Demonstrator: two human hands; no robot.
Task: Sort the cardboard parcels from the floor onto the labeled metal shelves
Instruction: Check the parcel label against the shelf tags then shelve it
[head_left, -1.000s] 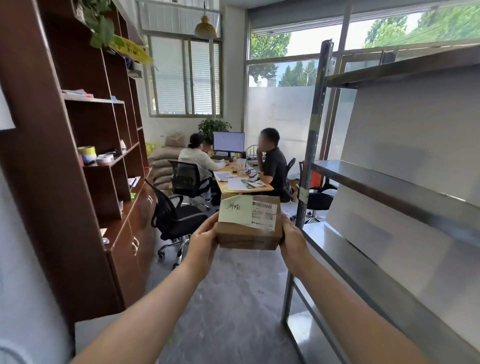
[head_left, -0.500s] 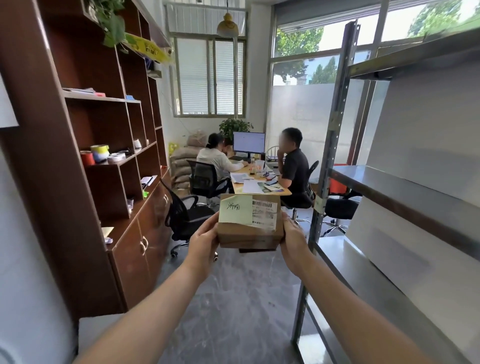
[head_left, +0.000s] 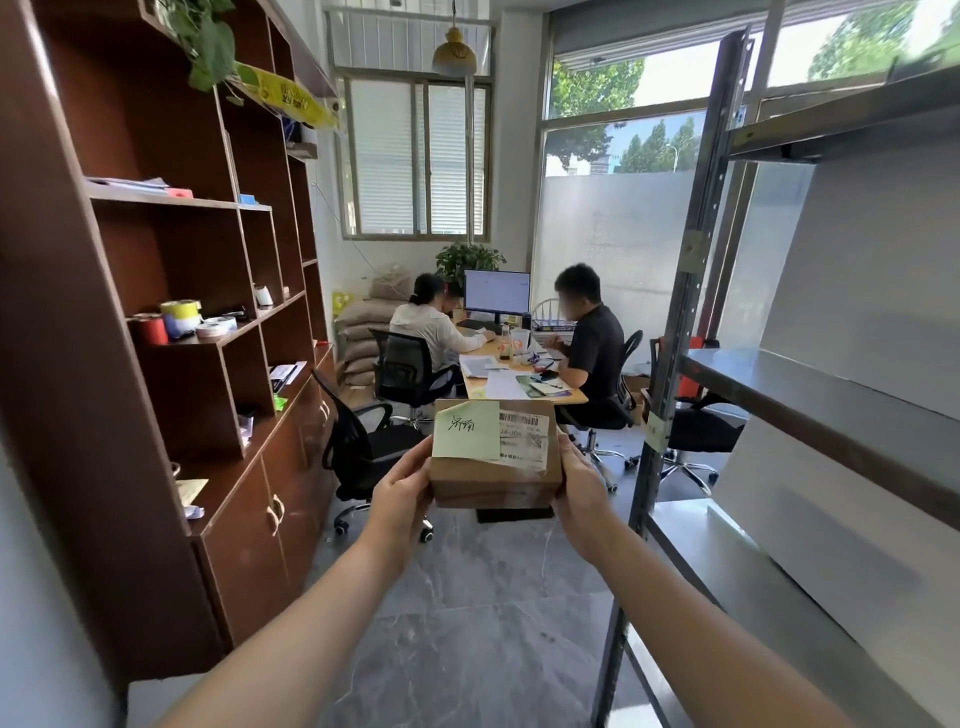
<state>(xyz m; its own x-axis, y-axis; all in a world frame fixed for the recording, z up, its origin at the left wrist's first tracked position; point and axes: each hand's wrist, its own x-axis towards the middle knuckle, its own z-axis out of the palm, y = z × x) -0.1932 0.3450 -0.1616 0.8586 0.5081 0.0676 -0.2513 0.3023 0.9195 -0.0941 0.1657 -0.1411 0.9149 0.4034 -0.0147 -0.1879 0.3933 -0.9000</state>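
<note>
Read the green note on the cardboard parcel, gripped by its sides between the left hand and the right hand in the air near the metal shelves, then set it flat on the matching shelf.

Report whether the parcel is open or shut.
Shut: on the parcel the top lies flat under green note and shipping label; no flap raised.

Looking at a brown cardboard parcel sporting a pale green sticky note plus white barcoded label; eyeing grey marble-veined floor, reddish-brown cabinet, silvery-grey metal shelves.
</note>
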